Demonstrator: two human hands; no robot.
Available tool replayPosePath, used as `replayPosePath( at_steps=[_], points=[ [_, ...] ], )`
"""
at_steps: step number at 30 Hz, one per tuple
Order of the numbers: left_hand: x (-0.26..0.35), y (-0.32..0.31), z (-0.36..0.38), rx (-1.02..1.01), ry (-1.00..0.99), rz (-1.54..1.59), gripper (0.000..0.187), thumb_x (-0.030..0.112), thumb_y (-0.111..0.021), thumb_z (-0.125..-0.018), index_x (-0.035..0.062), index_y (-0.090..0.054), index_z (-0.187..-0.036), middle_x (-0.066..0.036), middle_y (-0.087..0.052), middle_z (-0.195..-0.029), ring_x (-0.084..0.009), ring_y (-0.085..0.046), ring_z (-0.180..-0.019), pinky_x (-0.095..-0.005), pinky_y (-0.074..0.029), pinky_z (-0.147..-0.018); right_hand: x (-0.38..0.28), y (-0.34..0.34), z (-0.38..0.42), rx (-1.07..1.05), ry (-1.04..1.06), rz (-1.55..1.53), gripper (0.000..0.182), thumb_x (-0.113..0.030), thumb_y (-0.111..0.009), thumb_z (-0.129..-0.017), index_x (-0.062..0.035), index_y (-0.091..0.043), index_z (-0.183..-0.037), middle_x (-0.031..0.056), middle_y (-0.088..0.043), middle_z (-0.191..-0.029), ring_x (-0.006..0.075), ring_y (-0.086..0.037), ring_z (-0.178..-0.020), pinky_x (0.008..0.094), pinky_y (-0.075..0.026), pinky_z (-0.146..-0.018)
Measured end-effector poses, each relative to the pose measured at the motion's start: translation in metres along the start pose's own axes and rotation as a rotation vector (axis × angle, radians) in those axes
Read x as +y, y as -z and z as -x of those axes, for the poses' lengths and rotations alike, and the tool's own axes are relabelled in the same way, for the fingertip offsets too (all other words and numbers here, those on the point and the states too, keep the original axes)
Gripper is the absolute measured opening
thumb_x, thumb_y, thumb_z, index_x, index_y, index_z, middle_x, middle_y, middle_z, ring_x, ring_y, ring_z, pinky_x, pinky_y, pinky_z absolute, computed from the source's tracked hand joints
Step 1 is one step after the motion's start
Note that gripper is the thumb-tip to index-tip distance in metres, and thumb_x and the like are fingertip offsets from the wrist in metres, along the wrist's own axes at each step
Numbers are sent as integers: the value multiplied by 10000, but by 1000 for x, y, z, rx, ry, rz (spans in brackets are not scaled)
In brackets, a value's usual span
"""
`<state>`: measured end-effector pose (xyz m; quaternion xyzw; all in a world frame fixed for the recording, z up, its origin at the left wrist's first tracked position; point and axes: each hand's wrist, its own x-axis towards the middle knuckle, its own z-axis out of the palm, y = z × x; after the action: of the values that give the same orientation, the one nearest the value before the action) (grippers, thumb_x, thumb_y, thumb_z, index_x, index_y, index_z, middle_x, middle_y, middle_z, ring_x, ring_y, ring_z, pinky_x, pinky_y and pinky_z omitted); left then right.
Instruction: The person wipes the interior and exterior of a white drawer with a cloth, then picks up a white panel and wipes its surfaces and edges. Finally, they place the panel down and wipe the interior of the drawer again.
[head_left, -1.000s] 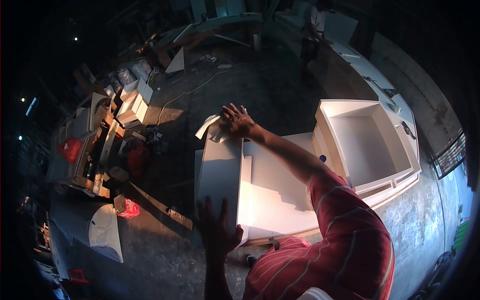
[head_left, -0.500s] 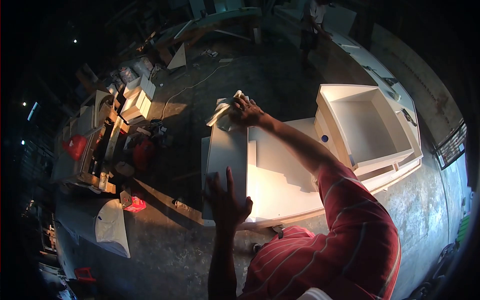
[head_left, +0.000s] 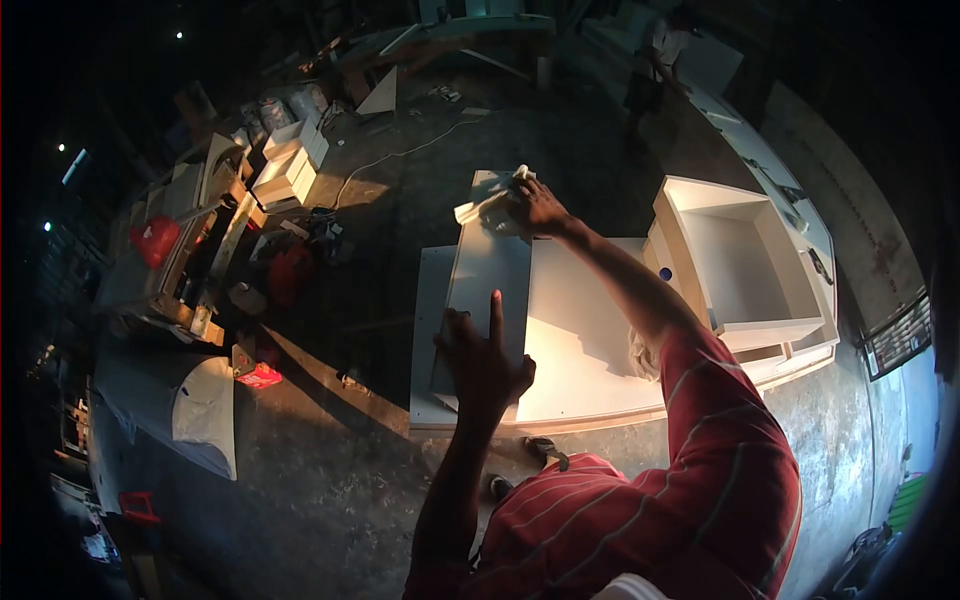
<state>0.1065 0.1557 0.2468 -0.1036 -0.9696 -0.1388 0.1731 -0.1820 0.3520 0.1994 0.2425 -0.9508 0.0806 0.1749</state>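
A long pale board (head_left: 487, 275) lies across the white worktop. Near its far end, my right hand (head_left: 541, 208) is closed over a crumpled whitish cloth (head_left: 488, 210), which rests on the board's surface. My left hand (head_left: 484, 362) is over the board's near end, index finger stretched out and thumb apart, with nothing in its grasp. The worktop (head_left: 575, 370) shows on both sides of the board. An open white drawer-like box (head_left: 752, 265) stands at the right of the worktop. Beside my right arm lies another crumpled cloth (head_left: 643, 355).
On the left, a wooden bench (head_left: 190, 290) carries boards and a red object (head_left: 156, 241). White boxes (head_left: 290, 170) are stacked behind it, and a cord (head_left: 400, 152) runs over the floor. A person (head_left: 660, 60) stands at the back right by a long table (head_left: 725, 120).
The board has shifted to the right on the worktop, baring more of it on the left. Both hands have moved right with it, the right one still holding the cloth.
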Motion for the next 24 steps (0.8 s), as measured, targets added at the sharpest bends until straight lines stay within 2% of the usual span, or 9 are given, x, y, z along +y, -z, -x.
replayPosePath(
  at_steps=[3,8,11,14,15,16,17,21,24],
  points=[
    [2,1,1,40,-13,-81,977,379,-686,-614,174,-214,-1445,-297,-358,-1199,-417,-370,-1181,-615,-269,-946,-18,12,-15,-15,-252,-176,751,-544,-480,-841,-25,-341,-1366,210,-282,-1429,390,-177,-1366,556,-145,-1097],
    [-2,-5,4,107,-45,-54,952,373,-681,-597,177,-264,-1430,-258,-379,-1159,-392,-397,-1130,-607,-283,-931,-132,57,76,-155,145,58,605,-408,-497,-871,-19,-421,-1328,228,-280,-1433,372,-203,-1371,516,-207,-1101],
    [-2,-8,5,130,-71,-9,936,372,-673,-588,185,-294,-1422,-248,-382,-1157,-387,-408,-1101,-606,-284,-934,-132,46,102,141,279,-120,600,-361,-495,-867,19,-409,-1324,229,-303,-1418,369,-192,-1373,509,-140,-1120],
    [-3,-11,8,125,-64,-111,929,376,-665,-610,169,-278,-1429,-261,-376,-1174,-408,-390,-1137,-609,-273,-948,-87,22,63,201,38,-153,506,-292,-506,-856,45,-465,-1230,299,-340,-1348,416,-235,-1334,537,-134,-1111],
    [-2,-7,7,71,-46,-55,899,383,-640,-634,172,-281,-1430,-287,-348,-1220,-440,-332,-1202,-642,-255,-958,-84,57,48,-115,-12,131,625,-361,-551,-830,47,-421,-1286,308,-313,-1376,445,-178,-1346,530,-257,-1063],
    [-1,-4,6,18,-27,1,868,390,-615,-658,175,-284,-1431,-313,-321,-1265,-471,-275,-1268,-675,-237,-967,-30,-33,27,299,-78,101,555,-334,-583,-822,22,-473,-1234,312,-373,-1335,481,-308,-1270,480,-374,-990],
    [0,0,6,15,-24,-8,868,390,-615,-658,175,-284,-1431,-313,-321,-1265,-471,-275,-1268,-675,-237,-967,-20,-31,13,301,-79,92,555,-334,-583,-822,22,-473,-1234,312,-373,-1335,481,-308,-1270,480,-374,-990],
    [2,11,3,-90,-25,-36,915,383,-636,-666,126,-225,-1442,-318,-308,-1267,-483,-243,-1279,-641,-224,-987,-3,-2,-21,417,-417,-853,300,-238,-583,-834,-23,-619,-1040,180,-645,-1044,313,-638,-928,366,-506,-789],
    [2,14,4,-110,-31,-47,949,371,-656,-660,99,-199,-1445,-315,-312,-1260,-493,-257,-1258,-608,-220,-1003,49,-16,-51,292,-814,-1235,219,-189,-549,-848,-32,-675,-935,119,-679,-799,178,-669,-693,296,-512,-570]
  ],
)
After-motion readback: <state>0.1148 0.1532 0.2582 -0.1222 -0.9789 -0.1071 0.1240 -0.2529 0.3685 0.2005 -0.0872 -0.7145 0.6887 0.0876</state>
